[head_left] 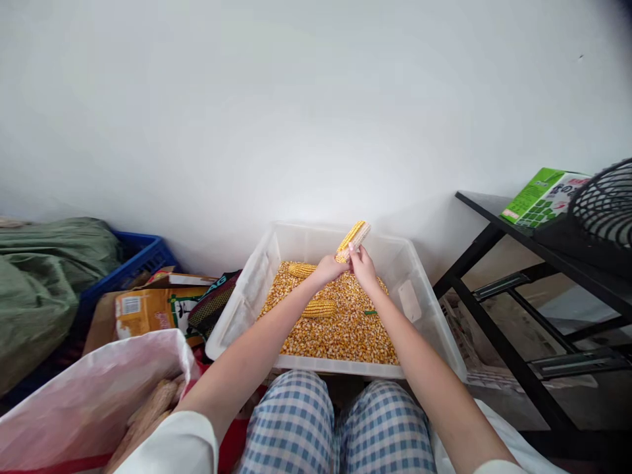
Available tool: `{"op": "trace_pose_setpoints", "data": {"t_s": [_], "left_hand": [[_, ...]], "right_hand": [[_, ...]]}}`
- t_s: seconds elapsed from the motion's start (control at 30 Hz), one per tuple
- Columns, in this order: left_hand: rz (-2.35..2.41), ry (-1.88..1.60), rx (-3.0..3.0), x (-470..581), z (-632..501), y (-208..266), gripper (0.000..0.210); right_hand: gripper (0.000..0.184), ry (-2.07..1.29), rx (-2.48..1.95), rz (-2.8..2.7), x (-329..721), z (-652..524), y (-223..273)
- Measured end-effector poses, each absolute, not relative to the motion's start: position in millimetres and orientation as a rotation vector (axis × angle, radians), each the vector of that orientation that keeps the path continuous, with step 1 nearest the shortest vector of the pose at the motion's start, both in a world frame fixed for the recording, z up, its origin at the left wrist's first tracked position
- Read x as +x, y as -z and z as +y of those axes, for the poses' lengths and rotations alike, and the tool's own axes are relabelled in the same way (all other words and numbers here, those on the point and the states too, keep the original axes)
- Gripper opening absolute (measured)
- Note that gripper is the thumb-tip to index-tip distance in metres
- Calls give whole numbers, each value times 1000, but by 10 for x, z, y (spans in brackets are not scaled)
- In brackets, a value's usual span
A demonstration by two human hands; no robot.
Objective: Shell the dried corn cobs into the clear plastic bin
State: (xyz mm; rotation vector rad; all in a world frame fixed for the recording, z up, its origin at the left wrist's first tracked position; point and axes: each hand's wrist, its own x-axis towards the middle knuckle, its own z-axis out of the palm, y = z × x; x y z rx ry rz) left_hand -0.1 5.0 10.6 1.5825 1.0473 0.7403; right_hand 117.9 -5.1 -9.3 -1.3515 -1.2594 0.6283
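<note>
A partly stripped corn cob is held tilted above the plastic bin, with yellow kernels along its left side and bare cob on its right. My left hand is closed around its lower end. My right hand grips the cob from the right, thumb pressed against the bare side. Below lies a thick layer of loose corn kernels in the translucent bin. One full ear of corn rests on the kernels under my left forearm, and another ear lies farther back.
At left stand an open white-and-red sack with cobs inside, a cardboard box and a blue crate beside green cloth. On the right, a black-framed table carries a green box and a fan. A wall rises behind the bin.
</note>
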Motion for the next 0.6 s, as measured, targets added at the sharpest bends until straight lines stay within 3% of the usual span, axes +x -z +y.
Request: {"op": "trace_pose_setpoints", "data": {"t_s": [0.23, 0.47, 0.6], "left_hand": [[1162, -668, 1792, 26, 40, -93, 31], [1554, -517, 2507, -42, -18, -112, 36], [1459, -448, 2658, 38, -161, -116, 34]], "right_hand": [[52, -709, -1409, -976, 1322, 46, 147], [51, -1107, -1038, -529, 1262, -57, -83], [51, -1098, -879, -318, 1273, -60, -90]]}}
